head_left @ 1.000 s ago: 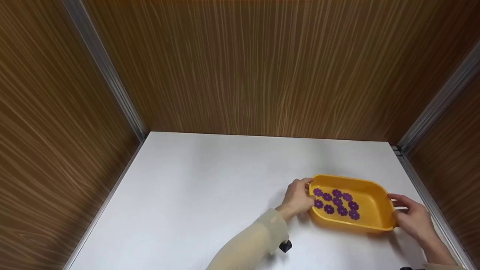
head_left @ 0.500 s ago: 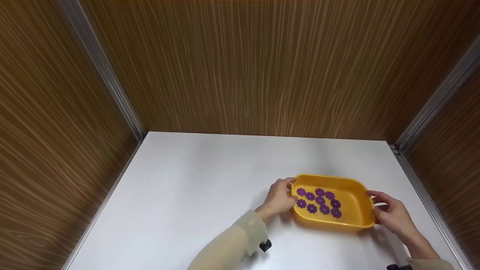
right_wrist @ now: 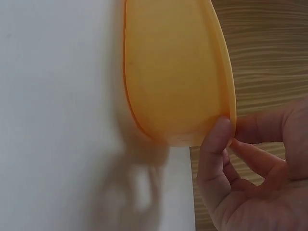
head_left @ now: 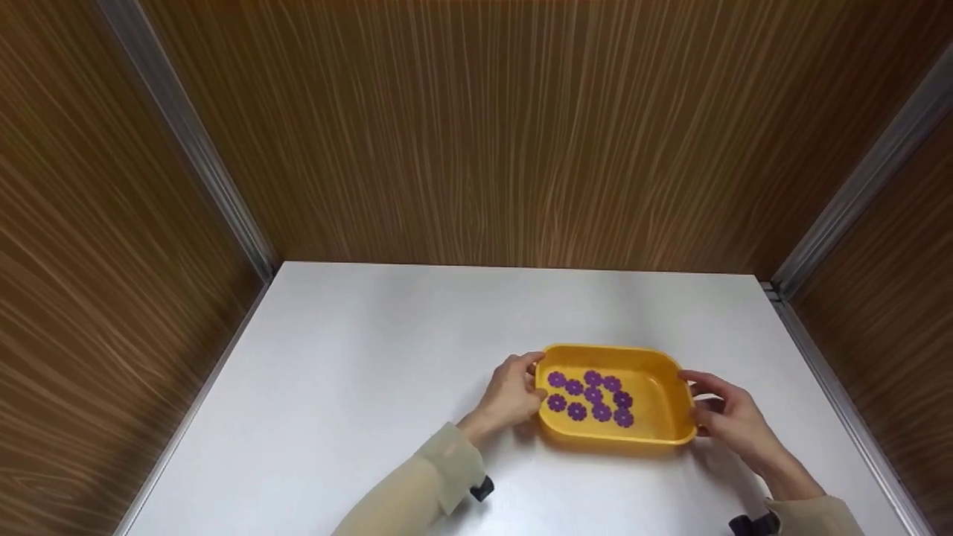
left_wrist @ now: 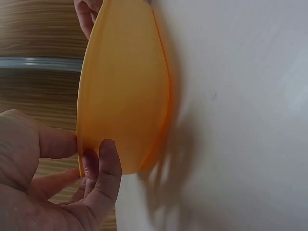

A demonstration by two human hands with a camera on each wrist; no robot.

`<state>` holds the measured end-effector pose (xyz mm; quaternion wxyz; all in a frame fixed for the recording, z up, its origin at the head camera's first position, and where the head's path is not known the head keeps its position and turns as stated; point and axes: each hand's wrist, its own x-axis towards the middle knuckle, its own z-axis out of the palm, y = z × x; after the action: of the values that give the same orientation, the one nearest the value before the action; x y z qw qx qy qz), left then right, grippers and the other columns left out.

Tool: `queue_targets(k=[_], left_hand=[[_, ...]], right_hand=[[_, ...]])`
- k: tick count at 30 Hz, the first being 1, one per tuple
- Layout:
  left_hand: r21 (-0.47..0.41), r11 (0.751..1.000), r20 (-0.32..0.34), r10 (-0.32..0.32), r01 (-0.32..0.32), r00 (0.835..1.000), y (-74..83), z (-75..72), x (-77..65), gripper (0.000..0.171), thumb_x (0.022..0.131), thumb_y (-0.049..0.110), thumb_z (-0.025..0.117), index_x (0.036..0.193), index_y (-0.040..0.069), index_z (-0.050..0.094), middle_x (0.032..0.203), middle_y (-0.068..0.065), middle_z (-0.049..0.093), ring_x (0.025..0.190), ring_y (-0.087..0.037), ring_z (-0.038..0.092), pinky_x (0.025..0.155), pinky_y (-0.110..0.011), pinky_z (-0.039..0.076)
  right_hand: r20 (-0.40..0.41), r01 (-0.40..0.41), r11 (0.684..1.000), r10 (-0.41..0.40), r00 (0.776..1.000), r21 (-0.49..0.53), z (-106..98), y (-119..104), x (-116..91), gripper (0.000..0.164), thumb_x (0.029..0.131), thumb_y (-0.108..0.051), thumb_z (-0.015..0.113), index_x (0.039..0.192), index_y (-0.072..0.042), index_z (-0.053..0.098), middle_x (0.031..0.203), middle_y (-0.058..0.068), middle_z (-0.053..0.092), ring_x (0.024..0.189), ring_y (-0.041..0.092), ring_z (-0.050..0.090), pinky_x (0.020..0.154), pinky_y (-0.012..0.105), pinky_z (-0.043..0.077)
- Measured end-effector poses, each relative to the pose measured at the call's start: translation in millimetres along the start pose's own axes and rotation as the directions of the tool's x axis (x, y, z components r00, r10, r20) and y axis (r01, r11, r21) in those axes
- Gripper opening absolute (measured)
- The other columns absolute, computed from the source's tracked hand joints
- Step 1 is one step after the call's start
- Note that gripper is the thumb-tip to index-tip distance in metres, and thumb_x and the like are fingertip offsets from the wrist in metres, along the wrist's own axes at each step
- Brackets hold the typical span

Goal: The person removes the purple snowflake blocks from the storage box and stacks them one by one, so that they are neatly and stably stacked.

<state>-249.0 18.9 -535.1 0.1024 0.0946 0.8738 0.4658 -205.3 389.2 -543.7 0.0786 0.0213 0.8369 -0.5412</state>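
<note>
Both hands hold a yellow plastic basin (head_left: 655, 424) by its two short ends, low over the white table. At its left end the left hand (head_left: 510, 394) pinches the rim between thumb and fingers. The right hand (head_left: 733, 420) grips the rim at the opposite end in the same way. Several purple flower-shaped pieces (head_left: 577, 411) lie on the basin's floor, mostly toward the left. In the left wrist view, the basin's side (left_wrist: 125, 86) shows with fingertips against its outer wall. Likewise, the right wrist view has fingers (right_wrist: 216, 139) pressed to the basin's outside.
The white tabletop (head_left: 357, 372) spreads out to the left of the basin. Wood-grain panels (head_left: 476, 134) stand behind and on both sides, with metal rails (head_left: 201, 141) at the corners. Beige sleeves (head_left: 417, 484) and black wrist gear (head_left: 482, 488) cover the wrists.
The basin has moved left across the table with both hands keeping hold of its ends. The purple pieces keep their layout inside it.
</note>
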Motion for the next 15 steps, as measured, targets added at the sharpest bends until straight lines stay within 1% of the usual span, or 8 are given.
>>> queue_targets(k=[3, 6, 9, 11, 15], left_hand=[[0.01, 1.0, -0.002, 0.021, -0.021, 1.0, -6.7, -9.0, -4.8, 0.068, 0.096, 0.002, 0.078, 0.161, 0.005, 0.058, 0.13, -0.013, 0.066, 0.108, -0.016, 0.063, 0.105, -0.038, 0.062], [0.017, 1.0, 0.01, 0.011, -0.011, 1.0, -12.3, -18.4, -9.7, 0.069, 0.098, 0.003, 0.077, 0.163, 0.006, 0.056, 0.132, -0.013, 0.065, 0.11, -0.018, 0.063, 0.101, -0.035, 0.063], [0.017, 1.0, 0.026, -0.011, 0.01, 1.0, -17.3, -27.4, -14.3, 0.07, 0.1, 0.003, 0.077, 0.165, 0.008, 0.053, 0.134, -0.013, 0.063, 0.109, -0.018, 0.064, 0.09, -0.031, 0.066], [0.011, 1.0, 0.033, -0.025, 0.025, 0.999, -20.9, -33.0, -17.8, 0.07, 0.101, 0.003, 0.076, 0.166, 0.008, 0.052, 0.136, -0.014, 0.062, 0.106, -0.019, 0.065, 0.082, -0.028, 0.066], [-0.02, 0.998, 0.037, -0.056, 0.057, 0.998, -28.9, -43.5, -25.6, 0.069, 0.103, 0.004, 0.074, 0.167, 0.011, 0.051, 0.139, -0.014, 0.061, 0.099, -0.017, 0.067, 0.073, -0.025, 0.065]], right_hand=[[0.021, 0.001, 0.999, -0.002, 1.0, 0.034, 7.2, -3.2, 1.4, 0.069, 0.097, 0.006, 0.071, 0.163, 0.002, 0.051, 0.139, 0.024, 0.059, 0.097, 0.014, 0.07, 0.076, 0.028, 0.071], [0.043, -0.007, 0.998, 0.005, 0.999, 0.067, 14.7, -6.5, 3.7, 0.069, 0.097, 0.005, 0.072, 0.164, 0.001, 0.051, 0.14, 0.024, 0.059, 0.097, 0.015, 0.07, 0.077, 0.029, 0.071], [0.066, -0.015, 0.995, 0.009, 0.998, 0.099, 22.4, -9.5, 5.6, 0.07, 0.098, 0.005, 0.072, 0.164, 0.0, 0.051, 0.14, 0.023, 0.058, 0.095, 0.015, 0.069, 0.077, 0.029, 0.071], [0.074, -0.021, 0.991, 0.012, 0.997, 0.129, 27.7, -11.3, 6.7, 0.07, 0.098, 0.006, 0.072, 0.164, 0.0, 0.051, 0.137, 0.02, 0.059, 0.093, 0.015, 0.069, 0.076, 0.028, 0.07], [0.097, -0.003, 0.985, -0.014, 0.995, 0.172, 38.4, -14.6, 8.5, 0.069, 0.098, 0.007, 0.072, 0.164, 0.002, 0.051, 0.131, 0.014, 0.061, 0.091, 0.014, 0.07, 0.075, 0.029, 0.071]])
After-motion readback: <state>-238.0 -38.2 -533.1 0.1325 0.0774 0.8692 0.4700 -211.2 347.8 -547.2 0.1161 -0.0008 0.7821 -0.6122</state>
